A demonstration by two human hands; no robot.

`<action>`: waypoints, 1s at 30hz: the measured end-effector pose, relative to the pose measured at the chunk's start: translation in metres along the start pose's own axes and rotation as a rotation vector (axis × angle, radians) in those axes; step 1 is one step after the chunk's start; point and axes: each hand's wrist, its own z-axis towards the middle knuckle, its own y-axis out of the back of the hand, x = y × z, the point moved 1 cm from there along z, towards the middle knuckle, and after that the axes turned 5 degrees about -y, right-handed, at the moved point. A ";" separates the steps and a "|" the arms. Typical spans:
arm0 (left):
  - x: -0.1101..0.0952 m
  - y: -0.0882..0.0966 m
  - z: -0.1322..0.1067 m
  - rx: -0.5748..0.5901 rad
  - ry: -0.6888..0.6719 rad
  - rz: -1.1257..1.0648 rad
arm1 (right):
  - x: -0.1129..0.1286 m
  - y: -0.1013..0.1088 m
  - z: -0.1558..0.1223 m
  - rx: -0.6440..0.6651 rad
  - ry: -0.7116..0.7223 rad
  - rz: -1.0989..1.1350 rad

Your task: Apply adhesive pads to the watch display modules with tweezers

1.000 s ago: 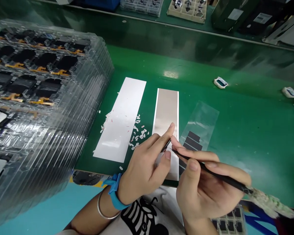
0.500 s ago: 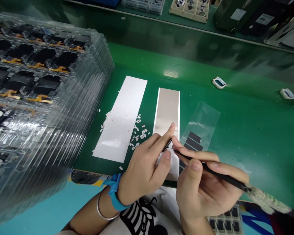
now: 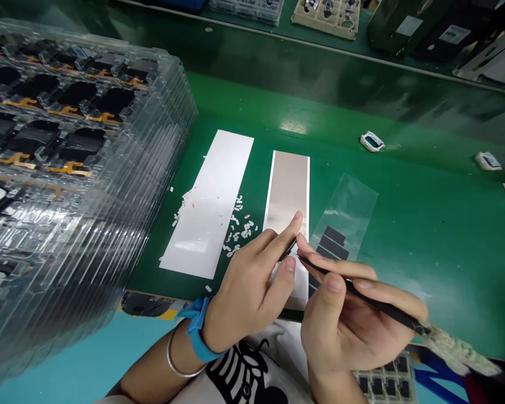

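My left hand [image 3: 256, 275], with a blue wrist strap [image 3: 200, 331], is closed on a small dark flat part [image 3: 288, 250], mostly hidden by the fingers. Black tweezers [image 3: 379, 306] with a wrapped rear end lie in my right hand [image 3: 353, 325]. Their thin tip meets the dark part near my left thumb. Under both hands is a beige strip sheet [image 3: 289, 179] with white edges. To its right, a clear film [image 3: 353, 196] carries several dark rectangular pieces [image 3: 334, 235], partly covered by my right hand.
A white sheet [image 3: 212, 196] lies to the left, with small white scraps [image 3: 244, 230] scattered around it. A tall stack of clear trays [image 3: 151, 140] holding dark screens stands at far left. Two small white cases [image 3: 372, 141] [image 3: 489, 161] sit toward the back right.
Both small white cases at the back right have shifted slightly left. My hands, the dark part and the tweezers stay almost in place, with only a slight movement of my right thumb.
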 end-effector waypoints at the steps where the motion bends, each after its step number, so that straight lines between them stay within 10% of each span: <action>1: 0.000 0.000 0.000 0.003 0.007 0.008 | 0.000 0.000 0.000 0.000 0.002 -0.001; 30: 0.004 0.000 0.000 0.017 0.036 0.016 | 0.004 0.004 0.002 0.060 -0.052 -0.010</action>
